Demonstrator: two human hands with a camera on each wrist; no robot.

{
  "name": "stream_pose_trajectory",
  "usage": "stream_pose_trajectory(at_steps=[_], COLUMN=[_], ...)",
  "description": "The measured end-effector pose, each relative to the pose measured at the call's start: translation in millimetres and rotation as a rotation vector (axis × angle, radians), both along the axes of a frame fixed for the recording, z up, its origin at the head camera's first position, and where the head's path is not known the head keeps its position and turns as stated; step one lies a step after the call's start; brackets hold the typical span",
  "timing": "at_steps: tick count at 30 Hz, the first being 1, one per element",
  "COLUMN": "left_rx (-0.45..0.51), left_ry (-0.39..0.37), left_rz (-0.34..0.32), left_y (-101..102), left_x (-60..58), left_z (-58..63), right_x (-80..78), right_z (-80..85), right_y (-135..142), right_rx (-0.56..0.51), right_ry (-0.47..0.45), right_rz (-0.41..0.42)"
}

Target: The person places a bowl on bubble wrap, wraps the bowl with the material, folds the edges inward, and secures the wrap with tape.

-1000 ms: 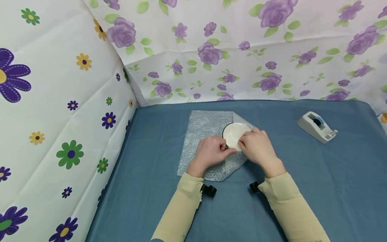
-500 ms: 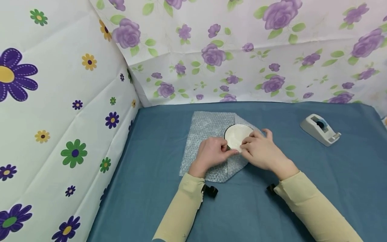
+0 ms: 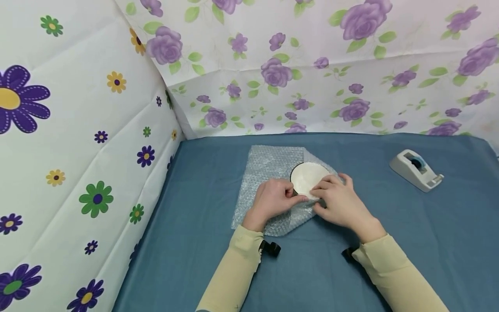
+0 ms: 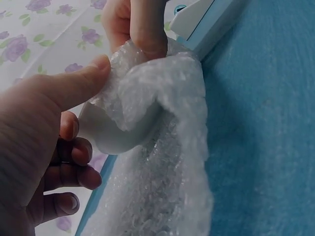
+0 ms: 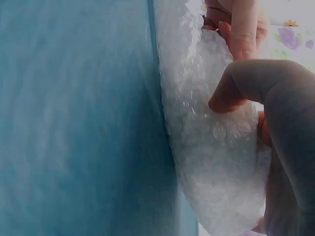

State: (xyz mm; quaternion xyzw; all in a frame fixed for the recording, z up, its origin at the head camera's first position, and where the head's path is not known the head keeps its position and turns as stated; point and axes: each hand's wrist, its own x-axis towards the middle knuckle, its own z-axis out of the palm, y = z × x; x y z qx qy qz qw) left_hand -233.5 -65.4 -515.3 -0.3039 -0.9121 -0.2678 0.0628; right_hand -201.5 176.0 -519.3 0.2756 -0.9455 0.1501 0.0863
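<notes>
Far L you've got a white cloth wall printed w/ purple, green and yellow daisies (image 3: pixel 70 130), meeting a white back cloth w/ purple roses (image 3: pixel 323 102). Next, the blue fabric tabletop (image 3: pixel 187 242); on it, approx. centre, lies your clear, silvery bubble wrap sheet (image 3: pixel 263 164). Your L hand (image 3: pixel 270 197), beige sleeve (image 3: pixel 231 264) behind it, is at the bowl's near-L edge: thumb and curled index pinch the wrap at the rim, other fingers bent under. The round white bowl w/ thin dark rim (image 3: pixel 306 177) sits on the R part of the sheet, opening up, wrap folded over its near side. Your R hand (image 3: pixel 339 201) is at the near-R edge: thumb outside on the wrap, fingertips inside the bowl, pinching wrap against its wall. Far R, well apart, stands the off-white plastic tape dispenser w/ blue core (image 3: pixel 415 170).
</notes>
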Motion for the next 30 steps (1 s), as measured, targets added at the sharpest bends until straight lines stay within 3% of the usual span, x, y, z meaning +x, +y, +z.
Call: stream_pose_trajectory(at_steps=[12, 17, 24, 30], left_rx=[-0.008, -0.006, 0.161, 0.244], left_ry=[-0.005, -0.063, -0.176, -0.215], left_rz=[-0.008, -0.029, -0.072, -0.072], left_y=[-0.6, -1.7, -8.6, -16.5], left_x=[1.6, 3.5, 8.2, 7.0], left_z=[2.3, 11.0, 31.0, 34.7], right_x=[1.0, 1.4, 0.8, 0.8], right_z=[-4.1, -0.6, 0.9, 2.8], right_y=[-1.4, 1.4, 1.3, 1.8], right_rx=[-0.045, -0.052, -0.038, -0.024], right_ry=[-0.028, -0.058, -0.077, -0.073], right_rz=[-0.035, -0.038, -0.034, -0.03])
